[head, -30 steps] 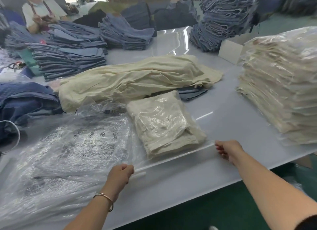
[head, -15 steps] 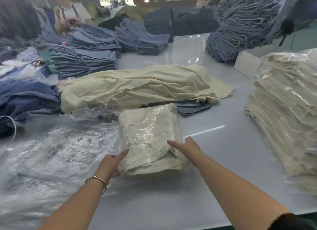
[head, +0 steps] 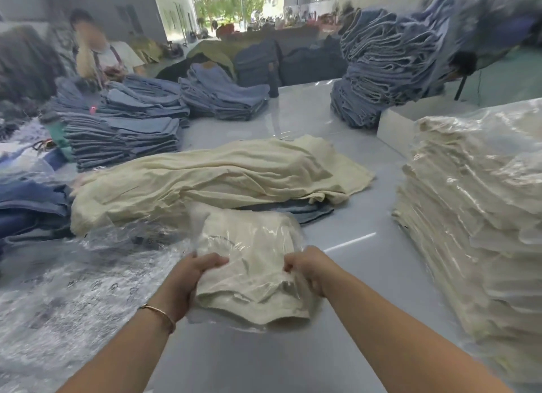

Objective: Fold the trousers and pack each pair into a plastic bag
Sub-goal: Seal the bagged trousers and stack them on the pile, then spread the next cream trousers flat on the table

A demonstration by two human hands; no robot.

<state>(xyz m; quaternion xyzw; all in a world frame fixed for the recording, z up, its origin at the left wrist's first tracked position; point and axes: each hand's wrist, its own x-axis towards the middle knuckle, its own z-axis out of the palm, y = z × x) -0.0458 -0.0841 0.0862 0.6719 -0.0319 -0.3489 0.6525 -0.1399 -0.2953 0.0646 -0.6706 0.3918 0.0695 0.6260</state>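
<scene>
Big grey table (head: 352, 275) spread out in front of us, loaded on every side: tall stacks of blue jeans (head: 123, 128) along the far left, a leaning tower of them (head: 387, 69) at the far right, and a high stack of bagged cream trousers (head: 481, 216) on the near right edge. Across the middle lies a long heap of loose cream trousers (head: 217, 178), draped over some denim. Near left, a slippery pile of empty plastic bags (head: 64, 298), printed and crinkled. And here's the action, front and centre: both forearms reach straight out, a thin bracelet (head: 159, 312) on the left wrist. The left hand (head: 187, 278) curls its fingers over the left side of the bagged pair (head: 252, 263), thumb on top; the right hand (head: 308, 266) grips the right side the same way, fingers bunching plastic and cloth together. The pack itself is cream fabric folded to a squarish bundle, sheathed in clear, glossy film, its near edge sagging and its far end tipped up just in front of the loose heap. Another person (head: 99, 55) stands beyond the jeans, far left.
</scene>
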